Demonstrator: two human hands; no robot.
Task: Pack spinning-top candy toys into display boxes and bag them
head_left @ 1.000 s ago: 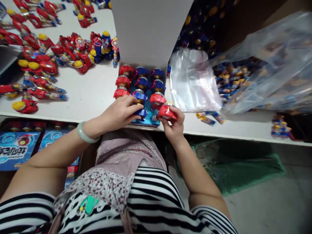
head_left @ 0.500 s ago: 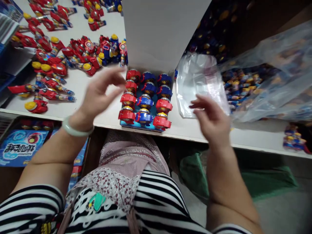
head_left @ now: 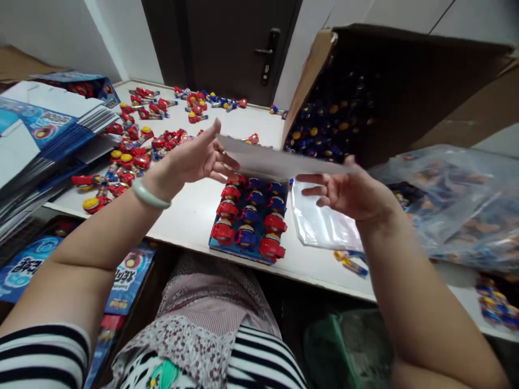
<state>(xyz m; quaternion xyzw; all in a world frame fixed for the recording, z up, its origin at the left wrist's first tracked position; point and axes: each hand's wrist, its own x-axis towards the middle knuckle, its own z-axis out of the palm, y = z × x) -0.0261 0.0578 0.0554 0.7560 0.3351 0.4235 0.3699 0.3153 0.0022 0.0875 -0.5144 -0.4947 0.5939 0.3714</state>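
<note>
The blue box (head_left: 233, 254) sits right at the near edge of the tabletop (head_left: 188, 219), packed with twelve round toys (head_left: 247, 216) in three columns: left all red, middle all blue, right blue at the back and red up front. Its white lid flap (head_left: 279, 162) hangs nearly flat over the back rows, almost edge-on and a bit blurry.

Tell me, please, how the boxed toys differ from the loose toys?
The boxed toys stand in neat rows; the loose toys lie scattered. The boxed toys sit under a flap held by the left hand and right hand; the loose toys lie uncovered. Both mix red and blue.
</note>
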